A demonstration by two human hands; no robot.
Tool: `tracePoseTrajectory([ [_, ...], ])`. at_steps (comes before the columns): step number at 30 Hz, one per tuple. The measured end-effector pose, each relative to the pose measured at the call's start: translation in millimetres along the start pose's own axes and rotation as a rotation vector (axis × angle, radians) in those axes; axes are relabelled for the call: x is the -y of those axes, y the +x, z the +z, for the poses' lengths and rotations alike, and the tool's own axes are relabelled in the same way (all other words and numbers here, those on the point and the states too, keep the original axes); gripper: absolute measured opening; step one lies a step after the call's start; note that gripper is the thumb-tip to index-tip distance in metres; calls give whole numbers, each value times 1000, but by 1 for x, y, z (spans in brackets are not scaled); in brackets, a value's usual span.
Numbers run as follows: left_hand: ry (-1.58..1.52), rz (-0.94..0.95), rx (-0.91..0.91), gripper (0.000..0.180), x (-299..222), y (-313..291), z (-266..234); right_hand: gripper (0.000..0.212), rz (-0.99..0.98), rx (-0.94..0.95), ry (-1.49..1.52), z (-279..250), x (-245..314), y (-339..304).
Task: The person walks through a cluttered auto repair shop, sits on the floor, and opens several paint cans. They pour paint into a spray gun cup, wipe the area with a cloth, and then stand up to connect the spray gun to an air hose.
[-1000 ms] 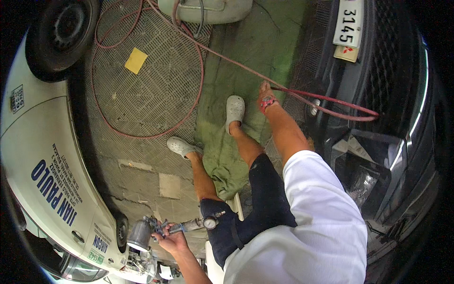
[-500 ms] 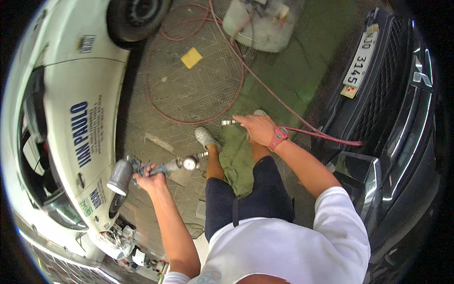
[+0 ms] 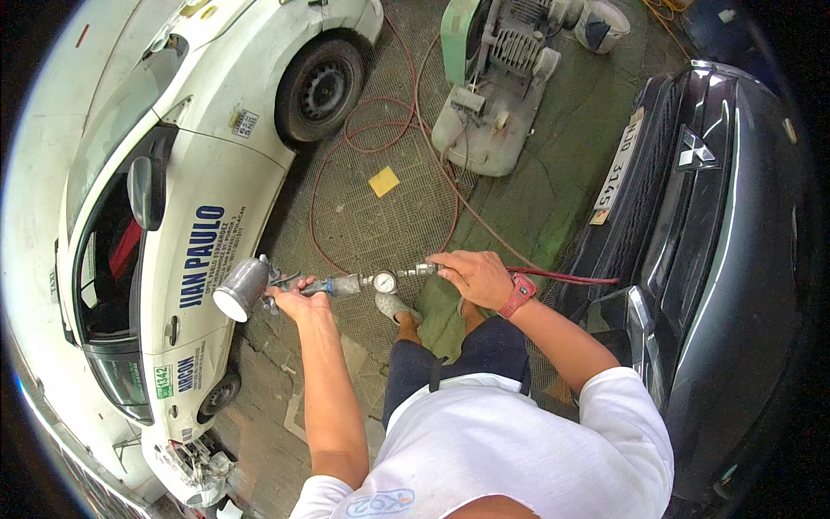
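Observation:
My left hand (image 3: pixel 301 299) is closed around a spray gun (image 3: pixel 344 285). The gun's metal cup (image 3: pixel 242 289) hangs off to the left, and a round pressure gauge (image 3: pixel 385 281) sits at its handle end. In my right hand (image 3: pixel 481 278), the fingers grip a metal hose coupler (image 3: pixel 424 270). This coupler meets the fitting beside the gauge; whether it is locked on, I cannot tell. A red air hose (image 3: pixel 571 278) runs out from behind my right wrist.
A white car (image 3: pixel 238 173) with lettered doors stands at left, a dark car (image 3: pixel 726 233) at right. Ahead are a dusty air compressor (image 3: pixel 484 130), a white bucket (image 3: pixel 603 30) and looped hose on the floor. A yellow square (image 3: pixel 384 181) lies on the patterned floor.
The gap between the coupler and the gauge fitting has closed as my two hands came together. My view has tilted up, showing more of the compressor and both cars.

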State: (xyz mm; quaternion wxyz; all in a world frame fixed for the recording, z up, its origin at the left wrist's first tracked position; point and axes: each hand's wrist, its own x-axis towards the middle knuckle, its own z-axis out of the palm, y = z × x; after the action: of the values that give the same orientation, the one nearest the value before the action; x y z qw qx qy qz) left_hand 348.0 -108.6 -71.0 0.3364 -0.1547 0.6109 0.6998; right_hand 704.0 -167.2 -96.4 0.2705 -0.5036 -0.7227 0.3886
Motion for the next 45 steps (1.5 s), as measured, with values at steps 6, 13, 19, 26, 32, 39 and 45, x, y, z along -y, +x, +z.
tracePoseTrajectory([
  [6, -56, 5, 99, 49, -8, -35, 3, 28, -4, -14, -46, -12, 11, -18],
  [13, 33, 150, 119, 58, -7, -66, 5, 34, -80, -84, -58, -6, 30, -35],
  [19, 10, 156, 97, 63, -9, -97, 13, 43, 12, -167, -139, 5, 48, -43],
  [26, 26, 177, 213, 60, -9, -107, 16, 39, 39, -192, -134, 5, 51, -54],
  [32, 19, 154, 241, 49, -14, -110, 24, 30, 2, -223, -63, 16, 58, -56],
  [39, 37, 111, 463, 48, -26, -117, 29, 29, 21, -8, 172, 9, 76, -61],
  [45, 39, 50, 630, 54, -39, -132, 35, 33, 113, 310, 442, -10, 91, -52],
])
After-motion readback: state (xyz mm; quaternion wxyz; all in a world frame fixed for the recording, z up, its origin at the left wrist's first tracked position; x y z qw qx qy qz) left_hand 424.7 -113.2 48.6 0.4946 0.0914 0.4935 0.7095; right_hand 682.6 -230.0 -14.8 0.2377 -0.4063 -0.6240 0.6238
